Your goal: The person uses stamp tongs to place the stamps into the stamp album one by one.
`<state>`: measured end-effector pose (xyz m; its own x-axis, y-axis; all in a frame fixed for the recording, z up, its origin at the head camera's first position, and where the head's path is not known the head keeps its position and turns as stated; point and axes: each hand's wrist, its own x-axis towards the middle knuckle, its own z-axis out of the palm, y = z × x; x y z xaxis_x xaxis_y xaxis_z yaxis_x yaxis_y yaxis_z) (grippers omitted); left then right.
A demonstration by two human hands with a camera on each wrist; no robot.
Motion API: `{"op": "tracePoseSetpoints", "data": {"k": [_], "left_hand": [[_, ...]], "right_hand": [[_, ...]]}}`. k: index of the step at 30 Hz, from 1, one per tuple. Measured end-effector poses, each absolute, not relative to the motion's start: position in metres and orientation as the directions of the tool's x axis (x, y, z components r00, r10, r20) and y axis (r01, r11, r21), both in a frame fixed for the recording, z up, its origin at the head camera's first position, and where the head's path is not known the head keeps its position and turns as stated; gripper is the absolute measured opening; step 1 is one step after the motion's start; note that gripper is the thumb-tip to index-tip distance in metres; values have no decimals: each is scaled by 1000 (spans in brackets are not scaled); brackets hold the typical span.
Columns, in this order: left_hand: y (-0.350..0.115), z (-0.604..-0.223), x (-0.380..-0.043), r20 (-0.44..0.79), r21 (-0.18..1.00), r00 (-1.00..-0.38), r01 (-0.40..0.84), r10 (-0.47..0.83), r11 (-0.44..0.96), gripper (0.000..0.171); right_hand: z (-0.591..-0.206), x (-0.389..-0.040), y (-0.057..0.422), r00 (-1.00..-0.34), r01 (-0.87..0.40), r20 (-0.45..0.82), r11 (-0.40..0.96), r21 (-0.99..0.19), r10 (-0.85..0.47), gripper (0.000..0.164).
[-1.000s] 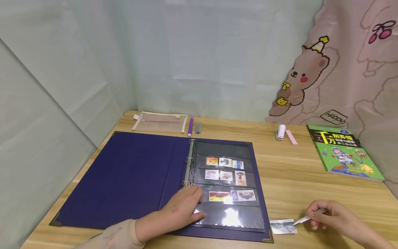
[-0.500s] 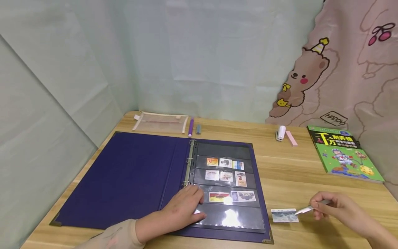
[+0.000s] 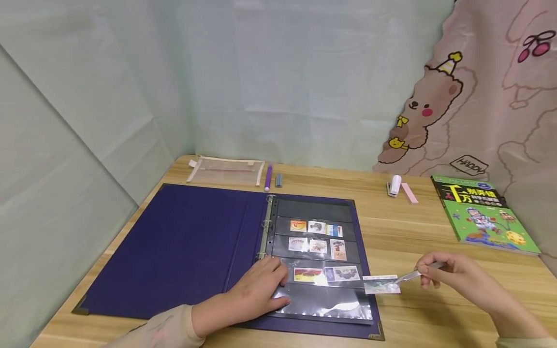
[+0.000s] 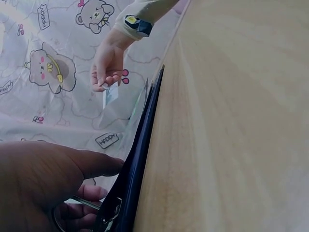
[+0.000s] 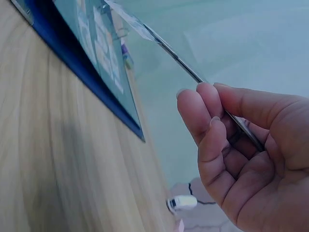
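Observation:
A dark blue ring-binder stamp album [image 3: 191, 251] lies spread on the table. Its black pocket page [image 3: 313, 302] carries several stamps in rows. My left hand [image 3: 258, 285] rests on the page's lower left, beside the metal rings; in the left wrist view the thumb [image 4: 99, 164] lies against the page. My right hand [image 3: 452, 275] pinches tweezers [image 3: 409, 276] between thumb and fingers. Their tips hold a greyish-blue stamp [image 3: 381, 285] raised over the album's right edge. In the right wrist view the tweezers [image 5: 181, 60] lead up to this stamp [image 5: 133, 19], seen nearly edge-on.
Along the back lie a mesh zip pouch [image 3: 226, 171], a purple pen [image 3: 268, 178] and a small grey-blue block [image 3: 279, 181]. A white stapler [image 3: 394, 185] and a pink strip [image 3: 409, 193] are further right. A green book [image 3: 487, 215] lies near the right wall.
My right hand has lifted the stamp with the tweezers and carried it up and left, from the table to over the album's right edge. My left hand has stayed on the page.

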<state>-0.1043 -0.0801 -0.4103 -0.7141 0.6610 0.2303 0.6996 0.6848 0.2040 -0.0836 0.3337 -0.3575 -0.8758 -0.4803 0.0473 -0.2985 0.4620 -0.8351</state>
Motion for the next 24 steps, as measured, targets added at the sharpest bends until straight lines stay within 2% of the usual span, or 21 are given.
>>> {"op": "tracePoseSetpoints", "data": {"k": [24], "left_hand": [[-81, -412, -106, 247, 206, -697, 717, 673, 666, 37]], "right_hand": [[-371, -120, 270, -858, -282, 63, 366, -887, -510, 14]]}}
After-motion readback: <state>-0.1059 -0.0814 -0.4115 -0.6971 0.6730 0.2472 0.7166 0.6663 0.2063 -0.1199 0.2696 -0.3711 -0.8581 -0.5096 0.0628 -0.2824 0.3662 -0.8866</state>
